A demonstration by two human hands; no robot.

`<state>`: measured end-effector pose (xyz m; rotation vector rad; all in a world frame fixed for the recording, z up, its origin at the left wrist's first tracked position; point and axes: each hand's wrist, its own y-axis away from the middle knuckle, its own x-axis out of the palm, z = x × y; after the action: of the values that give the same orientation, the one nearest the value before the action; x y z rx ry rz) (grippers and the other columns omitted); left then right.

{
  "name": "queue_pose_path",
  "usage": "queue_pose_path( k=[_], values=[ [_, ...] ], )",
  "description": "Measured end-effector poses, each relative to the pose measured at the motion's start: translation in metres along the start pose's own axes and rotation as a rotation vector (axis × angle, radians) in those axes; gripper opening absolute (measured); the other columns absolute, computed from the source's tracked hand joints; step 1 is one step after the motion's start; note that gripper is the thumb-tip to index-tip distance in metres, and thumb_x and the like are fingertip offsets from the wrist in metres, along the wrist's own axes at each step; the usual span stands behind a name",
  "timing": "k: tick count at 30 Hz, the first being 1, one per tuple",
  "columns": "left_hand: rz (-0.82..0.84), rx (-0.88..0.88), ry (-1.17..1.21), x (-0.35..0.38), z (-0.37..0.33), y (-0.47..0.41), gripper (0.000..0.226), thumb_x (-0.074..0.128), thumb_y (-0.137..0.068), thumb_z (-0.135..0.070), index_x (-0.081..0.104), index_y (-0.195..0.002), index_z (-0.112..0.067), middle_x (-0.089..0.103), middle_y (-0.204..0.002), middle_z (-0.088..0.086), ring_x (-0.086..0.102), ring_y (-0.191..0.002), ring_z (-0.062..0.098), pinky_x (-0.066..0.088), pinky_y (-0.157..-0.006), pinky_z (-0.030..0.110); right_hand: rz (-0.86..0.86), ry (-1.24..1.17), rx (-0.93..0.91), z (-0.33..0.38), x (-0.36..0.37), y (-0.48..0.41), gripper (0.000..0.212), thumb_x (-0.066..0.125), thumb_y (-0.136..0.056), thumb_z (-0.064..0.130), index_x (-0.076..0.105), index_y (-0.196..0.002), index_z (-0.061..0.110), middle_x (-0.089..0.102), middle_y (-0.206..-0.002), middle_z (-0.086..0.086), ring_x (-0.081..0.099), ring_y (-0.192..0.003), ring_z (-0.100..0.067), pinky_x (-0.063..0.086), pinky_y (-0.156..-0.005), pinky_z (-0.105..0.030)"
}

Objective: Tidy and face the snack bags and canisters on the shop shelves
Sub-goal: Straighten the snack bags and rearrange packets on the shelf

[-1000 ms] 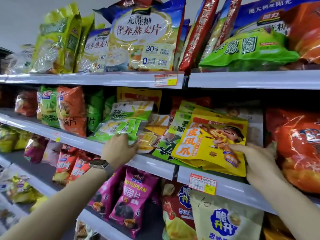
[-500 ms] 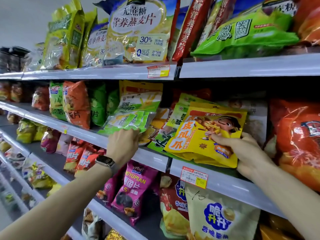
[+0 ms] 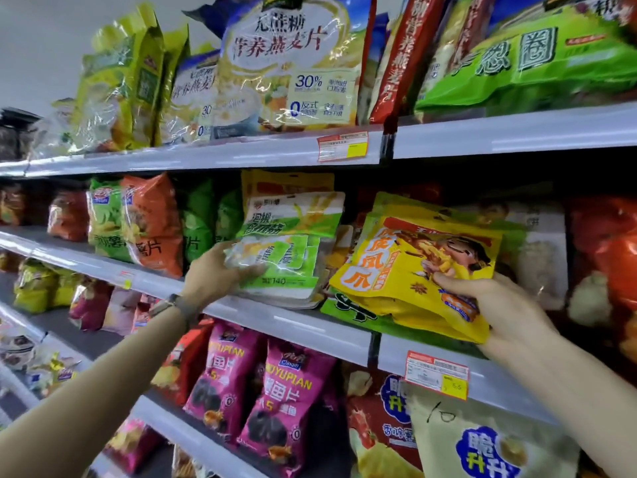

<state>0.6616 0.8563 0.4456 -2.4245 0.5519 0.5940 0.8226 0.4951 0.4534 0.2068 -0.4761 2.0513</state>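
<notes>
On the middle shelf (image 3: 296, 326) lies a stack of green-and-white snack bags (image 3: 293, 243). My left hand (image 3: 215, 274) grips the stack's lower left corner, thumb over the front of the bags. To the right lies a pile of yellow snack bags (image 3: 406, 267) with orange characters, tilted down toward the shelf edge over a green bag (image 3: 348, 313). My right hand (image 3: 496, 315) grips the yellow pile's lower right corner, thumb on top and fingers underneath.
Orange and green chip bags (image 3: 144, 222) stand left of my left hand. A large red-orange bag (image 3: 610, 263) stands at far right. Big oat bags (image 3: 293, 63) fill the top shelf. Magenta bags (image 3: 282, 391) hang on the shelf below. Price tags (image 3: 436, 374) sit on shelf edges.
My left hand has moved up from the shelf edge and now grips the green-and-white stack. My right hand's hold on the yellow bags has shifted lower. The camera has moved closer.
</notes>
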Motion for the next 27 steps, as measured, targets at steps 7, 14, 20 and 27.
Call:
queue_pose_path(
  k=[7, 14, 20, 27],
  values=[
    [0.225, -0.017, 0.104, -0.016, 0.030, -0.061, 0.075, 0.093, -0.045, -0.076, 0.079, -0.085, -0.014, 0.073, -0.090, -0.002, 0.070, -0.081, 0.022, 0.055, -0.077, 0.034, -0.074, 0.082, -0.154, -0.010, 0.047, 0.011, 0.069, 0.088, -0.056, 0.010, 0.070, -0.122, 0.018, 0.080, -0.103, -0.011, 0.079, -0.087, -0.034, 0.064, -0.066, -0.051],
    [0.323, -0.058, 0.418, -0.017, 0.035, -0.085, 0.090, 0.104, -0.037, -0.059, 0.079, -0.102, -0.002, 0.082, -0.097, 0.007, 0.078, -0.092, 0.025, 0.063, -0.086, 0.037, -0.211, 0.122, -0.231, -0.019, 0.090, 0.008, 0.093, 0.091, -0.054, 0.010, 0.057, -0.139, 0.027, 0.080, -0.105, -0.001, 0.079, -0.088, -0.027, 0.063, -0.078, -0.053],
    [0.425, -0.091, 0.776, -0.042, 0.036, -0.082, 0.070, 0.100, -0.060, -0.020, 0.073, -0.120, 0.001, 0.077, -0.113, 0.023, 0.077, -0.100, 0.042, 0.062, -0.080, 0.061, -0.256, 0.119, -0.243, -0.031, 0.098, 0.000, 0.099, 0.094, -0.047, 0.015, 0.057, -0.139, 0.023, 0.080, -0.109, -0.004, 0.079, -0.094, -0.029, 0.063, -0.079, -0.050],
    [0.339, -0.084, 0.948, -0.083, 0.115, -0.051, 0.053, 0.085, -0.076, -0.008, 0.070, -0.126, 0.003, 0.077, -0.116, 0.023, 0.077, -0.096, 0.036, 0.065, -0.084, 0.049, -0.180, 0.020, -0.182, -0.043, 0.127, -0.024, 0.064, 0.086, -0.068, 0.004, 0.067, -0.128, 0.015, 0.079, -0.110, -0.013, 0.078, -0.095, -0.034, 0.065, -0.068, -0.051]
  ],
)
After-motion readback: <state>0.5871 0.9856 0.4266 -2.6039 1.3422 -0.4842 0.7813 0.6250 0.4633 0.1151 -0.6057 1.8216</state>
